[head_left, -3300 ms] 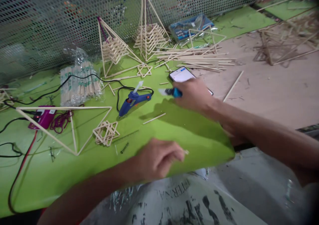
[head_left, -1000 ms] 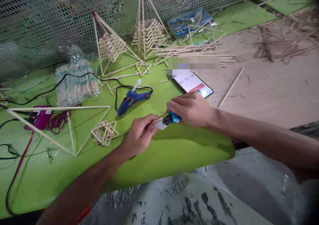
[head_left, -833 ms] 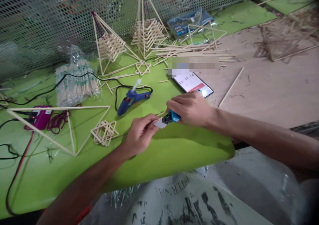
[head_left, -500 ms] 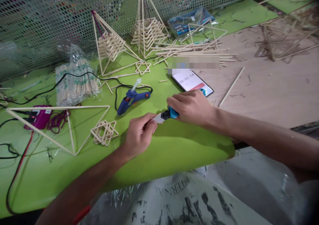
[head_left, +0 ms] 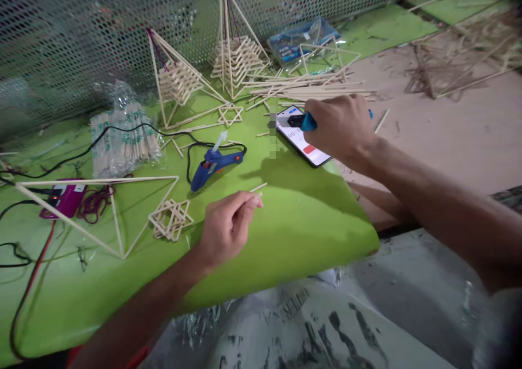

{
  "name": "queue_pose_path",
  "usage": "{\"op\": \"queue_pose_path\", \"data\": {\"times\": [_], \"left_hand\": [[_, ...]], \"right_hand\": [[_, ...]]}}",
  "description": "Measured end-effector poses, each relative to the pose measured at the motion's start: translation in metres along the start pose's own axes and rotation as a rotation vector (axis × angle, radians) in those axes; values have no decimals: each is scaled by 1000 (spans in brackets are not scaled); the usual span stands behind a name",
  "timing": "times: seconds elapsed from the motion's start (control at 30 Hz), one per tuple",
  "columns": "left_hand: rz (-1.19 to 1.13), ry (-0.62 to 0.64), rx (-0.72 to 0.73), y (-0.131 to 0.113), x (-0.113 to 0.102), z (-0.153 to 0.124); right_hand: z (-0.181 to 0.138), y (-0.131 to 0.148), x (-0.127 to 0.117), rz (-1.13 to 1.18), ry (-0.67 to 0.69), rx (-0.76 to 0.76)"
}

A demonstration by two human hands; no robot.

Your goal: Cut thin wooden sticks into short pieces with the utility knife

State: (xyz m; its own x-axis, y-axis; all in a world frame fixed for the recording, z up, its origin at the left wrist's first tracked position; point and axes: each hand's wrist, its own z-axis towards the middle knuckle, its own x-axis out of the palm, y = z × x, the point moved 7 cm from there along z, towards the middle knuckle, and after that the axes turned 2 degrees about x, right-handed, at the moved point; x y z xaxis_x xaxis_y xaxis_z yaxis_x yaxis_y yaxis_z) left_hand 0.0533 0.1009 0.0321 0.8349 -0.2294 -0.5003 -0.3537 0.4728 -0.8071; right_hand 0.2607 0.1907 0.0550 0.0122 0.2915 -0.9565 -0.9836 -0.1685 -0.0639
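Note:
My left hand [head_left: 228,222] is closed in a pinch above the green table cover, with a small pale end of a wooden stick [head_left: 260,195] at its fingertips. Just beyond the fingers shows another short thin stick piece [head_left: 260,186]; whether it lies on the cover or is held I cannot tell. My right hand [head_left: 340,129] grips a blue and black utility knife [head_left: 309,122] over the phone [head_left: 312,154], whose screen shows a timer. A blue glue gun [head_left: 212,167] rests beyond my left hand. Left of that hand sits a small star-shaped stick frame [head_left: 171,219].
Two stick pyramids [head_left: 179,83] stand by the perforated panel [head_left: 101,31], near loose sticks [head_left: 310,88]. A bag of sticks [head_left: 124,135], a magenta power block [head_left: 63,197], black cables and a large triangular stick frame [head_left: 69,221] occupy the left side.
My right hand has moved up and away from my left fingertips with the knife, now over the phone. My left hand has hardly moved; a short stick piece now shows beyond its fingers.

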Motion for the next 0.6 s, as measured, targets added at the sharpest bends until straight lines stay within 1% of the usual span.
{"op": "queue_pose_path", "data": {"times": [0.07, 0.13, 0.2, 0.3, 0.43, 0.6], "left_hand": [[-31, 0, -63, 7, 0, -1], [-82, -1, -111, 14, 1, 1], [-134, 6, -127, 19, 2, 2], [-175, 27, -120, 23, 5, 3], [-153, 51, -80, 23, 7, 2], [-110, 52, -50, 21, 7, 3]], "right_hand": [[-4, 4, -1, 13, -4, -68], [-14, 24, 1, 32, 12, -223], [-26, 47, 5, 47, 14, -363], [-40, 70, 8, 83, -14, -502], [-47, 78, 6, 111, -71, -572], [-48, 77, 4, 115, -79, -573]]}}
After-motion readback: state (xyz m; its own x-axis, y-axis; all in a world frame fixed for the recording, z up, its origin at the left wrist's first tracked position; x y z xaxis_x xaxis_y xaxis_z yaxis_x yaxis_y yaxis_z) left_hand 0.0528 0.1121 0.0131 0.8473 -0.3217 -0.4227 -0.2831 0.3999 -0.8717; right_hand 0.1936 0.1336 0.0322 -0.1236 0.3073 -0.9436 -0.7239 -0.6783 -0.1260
